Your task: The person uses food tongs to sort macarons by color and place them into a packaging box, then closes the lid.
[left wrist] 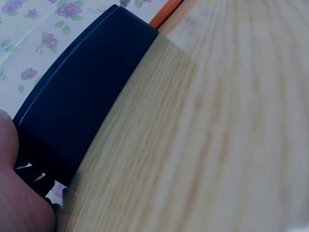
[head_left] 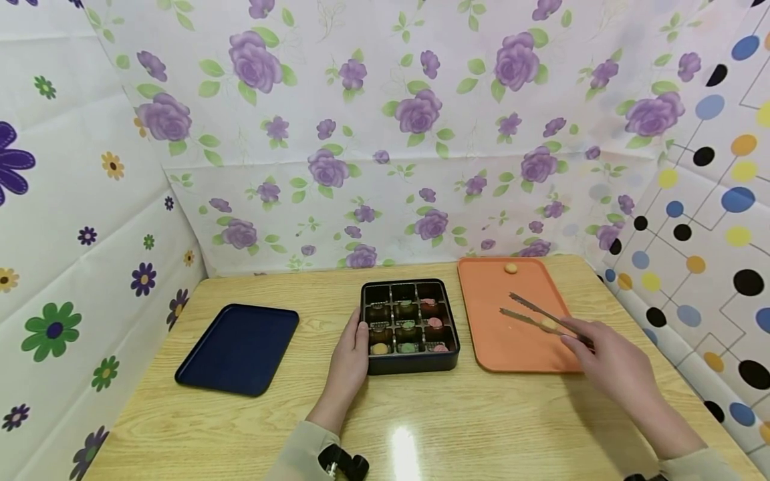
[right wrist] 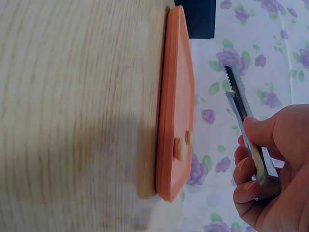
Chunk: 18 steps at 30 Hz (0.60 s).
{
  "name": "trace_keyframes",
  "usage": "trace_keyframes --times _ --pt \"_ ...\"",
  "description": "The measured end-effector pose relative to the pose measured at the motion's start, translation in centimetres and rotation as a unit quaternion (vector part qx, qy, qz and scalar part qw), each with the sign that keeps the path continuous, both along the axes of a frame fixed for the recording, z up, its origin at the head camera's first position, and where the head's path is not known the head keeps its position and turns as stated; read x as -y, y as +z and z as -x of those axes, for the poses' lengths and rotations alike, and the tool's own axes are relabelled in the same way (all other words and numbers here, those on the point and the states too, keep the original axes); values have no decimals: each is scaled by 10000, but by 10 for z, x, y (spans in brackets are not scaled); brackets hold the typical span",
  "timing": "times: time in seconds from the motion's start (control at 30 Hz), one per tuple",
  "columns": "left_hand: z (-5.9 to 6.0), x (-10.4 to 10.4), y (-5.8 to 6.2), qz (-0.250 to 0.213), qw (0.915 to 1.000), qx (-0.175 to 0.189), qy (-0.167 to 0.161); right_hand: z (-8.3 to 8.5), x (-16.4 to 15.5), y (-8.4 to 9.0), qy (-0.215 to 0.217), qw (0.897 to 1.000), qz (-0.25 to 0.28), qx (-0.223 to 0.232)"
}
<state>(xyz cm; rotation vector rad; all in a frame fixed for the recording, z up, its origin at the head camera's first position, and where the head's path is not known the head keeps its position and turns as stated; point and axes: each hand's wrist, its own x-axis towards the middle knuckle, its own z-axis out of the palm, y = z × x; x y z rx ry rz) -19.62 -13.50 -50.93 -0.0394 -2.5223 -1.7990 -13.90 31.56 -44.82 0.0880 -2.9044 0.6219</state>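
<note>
A black compartment box (head_left: 410, 326) with several coloured sweets stands mid-table. My left hand (head_left: 351, 344) rests against its left wall (left wrist: 82, 101), fingers fairly straight, thumb at the rim. My right hand (head_left: 601, 357) grips metal tongs (head_left: 534, 312) low over the orange tray (head_left: 499, 341), their tips slightly parted and holding nothing. One small orange sweet (head_left: 510, 268) lies at the tray's far edge, another (head_left: 549, 325) under the tongs. In the right wrist view the tongs (right wrist: 240, 99) hover above the tray (right wrist: 176, 87), with my hand (right wrist: 270, 179) curled round them and a sweet (right wrist: 179, 148) below.
A dark blue tray (head_left: 240, 347) lies on the left of the wooden table (head_left: 481, 427). Floral and dotted sheets wall in the back and both sides. A sliver of the orange tray (left wrist: 165, 13) shows behind the box.
</note>
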Motion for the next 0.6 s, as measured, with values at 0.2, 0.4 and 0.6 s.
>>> trace_keyframes --times 0.2,0.4,0.6 --pt "1 0 0 -7 10000 2 9 -1 -9 -3 -150 9999 -24 -8" --pt "0 0 0 13 10000 -11 14 -3 -19 -5 -192 9998 -81 -43" --pt "-1 0 0 -46 10000 19 0 -4 -29 -10 -197 9994 -219 -153"
